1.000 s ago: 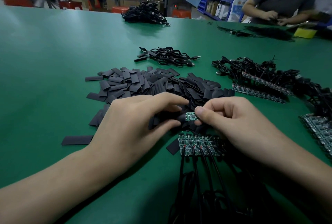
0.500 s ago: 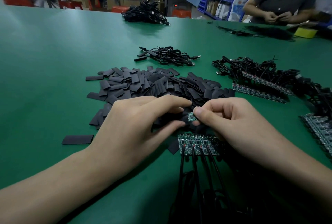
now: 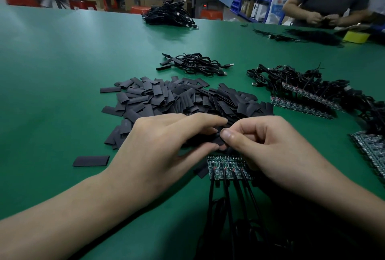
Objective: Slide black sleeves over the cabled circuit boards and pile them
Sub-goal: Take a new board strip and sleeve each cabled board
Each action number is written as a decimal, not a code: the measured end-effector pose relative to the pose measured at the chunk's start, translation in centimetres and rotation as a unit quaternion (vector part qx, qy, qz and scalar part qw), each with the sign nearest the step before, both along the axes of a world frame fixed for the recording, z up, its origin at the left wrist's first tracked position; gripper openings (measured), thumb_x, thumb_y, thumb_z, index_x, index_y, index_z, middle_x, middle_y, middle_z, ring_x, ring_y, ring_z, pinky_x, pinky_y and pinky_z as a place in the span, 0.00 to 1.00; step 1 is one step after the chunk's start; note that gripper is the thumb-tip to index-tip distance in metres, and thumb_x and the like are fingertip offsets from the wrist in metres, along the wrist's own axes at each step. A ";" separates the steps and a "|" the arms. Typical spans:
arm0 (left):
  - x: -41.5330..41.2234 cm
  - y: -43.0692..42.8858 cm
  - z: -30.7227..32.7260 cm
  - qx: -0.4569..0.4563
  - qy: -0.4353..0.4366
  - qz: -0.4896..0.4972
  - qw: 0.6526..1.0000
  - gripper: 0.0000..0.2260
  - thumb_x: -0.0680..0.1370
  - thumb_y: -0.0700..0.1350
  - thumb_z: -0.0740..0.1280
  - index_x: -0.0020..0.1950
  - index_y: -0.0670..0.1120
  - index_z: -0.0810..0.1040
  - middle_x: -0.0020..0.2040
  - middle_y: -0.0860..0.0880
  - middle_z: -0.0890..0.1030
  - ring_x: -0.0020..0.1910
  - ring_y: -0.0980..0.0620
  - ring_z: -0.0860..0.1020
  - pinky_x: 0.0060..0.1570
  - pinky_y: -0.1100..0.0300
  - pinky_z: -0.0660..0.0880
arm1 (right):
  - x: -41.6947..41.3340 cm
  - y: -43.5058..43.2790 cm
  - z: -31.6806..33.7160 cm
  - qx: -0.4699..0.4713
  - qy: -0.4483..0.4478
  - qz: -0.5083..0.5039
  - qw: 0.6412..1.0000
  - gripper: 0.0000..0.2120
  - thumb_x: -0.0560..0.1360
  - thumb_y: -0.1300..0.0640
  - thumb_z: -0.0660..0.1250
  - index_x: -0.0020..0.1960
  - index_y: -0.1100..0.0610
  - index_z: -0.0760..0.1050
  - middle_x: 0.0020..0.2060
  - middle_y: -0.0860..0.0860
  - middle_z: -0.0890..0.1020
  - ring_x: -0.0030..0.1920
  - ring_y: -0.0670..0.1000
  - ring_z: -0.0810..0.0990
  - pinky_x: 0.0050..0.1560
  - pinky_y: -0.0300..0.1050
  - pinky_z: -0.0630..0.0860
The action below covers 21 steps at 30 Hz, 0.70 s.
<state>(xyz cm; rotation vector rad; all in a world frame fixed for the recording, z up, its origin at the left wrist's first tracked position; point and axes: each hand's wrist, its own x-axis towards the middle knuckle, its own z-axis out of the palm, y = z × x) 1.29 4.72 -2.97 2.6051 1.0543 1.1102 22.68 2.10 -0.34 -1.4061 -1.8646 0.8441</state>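
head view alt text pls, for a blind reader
Left hand and right hand pinch one black sleeve between them near a row of cabled circuit boards on a green table. A heap of loose sleeves lies just beyond.

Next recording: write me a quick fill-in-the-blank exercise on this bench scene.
1. The left hand and right hand together pinch one sleeve, coloured ____.
2. The table is ____.
3. A stray sleeve lies to the left hand's ____.
4. Black ____ lead off the row of circuit boards.
Missing: black; green; left; cables.
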 end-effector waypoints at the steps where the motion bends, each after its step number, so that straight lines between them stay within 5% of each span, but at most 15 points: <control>1: 0.0 0.2 -0.2 0.006 -0.010 -0.015 1.000 0.14 0.82 0.60 0.62 0.67 0.59 0.75 0.54 0.62 0.83 0.55 0.66 0.79 0.55 0.64 0.76 | 0.0 0.0 0.0 0.002 -0.005 0.001 1.000 0.14 0.77 0.40 0.65 0.44 0.47 0.84 0.25 0.49 0.66 0.25 0.44 0.58 0.26 0.39 0.54; 6: 0.1 0.0 0.3 -0.012 -0.044 -0.023 0.999 0.15 0.81 0.58 0.67 0.66 0.58 0.77 0.53 0.63 0.84 0.54 0.69 0.79 0.57 0.68 0.75 | -0.1 -0.1 0.2 0.046 -0.021 -0.006 0.999 0.14 0.73 0.38 0.65 0.44 0.46 0.83 0.24 0.45 0.72 0.25 0.42 0.65 0.27 0.39 0.60; 9: -0.2 -0.1 0.9 -0.001 -0.099 -0.002 0.995 0.14 0.75 0.50 0.76 0.60 0.52 0.82 0.48 0.62 0.85 0.49 0.70 0.81 0.53 0.69 0.77 | 0.3 -0.3 0.9 0.115 -0.027 -0.014 0.993 0.08 0.72 0.44 0.69 0.50 0.44 0.81 0.33 0.43 0.82 0.32 0.44 0.77 0.35 0.44 0.75; 13: -0.1 -0.2 1.3 -0.061 -0.160 0.023 0.985 0.16 0.71 0.46 0.79 0.58 0.51 0.84 0.46 0.61 0.86 0.47 0.69 0.82 0.52 0.72 0.77 | 0.8 -0.4 1.2 0.219 -0.081 -0.001 0.972 0.04 0.74 0.52 0.72 0.49 0.47 0.81 0.36 0.42 0.84 0.39 0.46 0.84 0.41 0.50 0.80; 21: 0.0 -0.1 1.1 -0.122 -0.209 -0.011 0.970 0.18 0.69 0.47 0.78 0.58 0.53 0.84 0.46 0.60 0.87 0.48 0.64 0.84 0.54 0.70 0.77 | 1.2 0.0 0.9 0.292 -0.118 0.010 0.949 0.01 0.76 0.54 0.75 0.48 0.50 0.85 0.41 0.39 0.85 0.43 0.38 0.83 0.46 0.34 0.77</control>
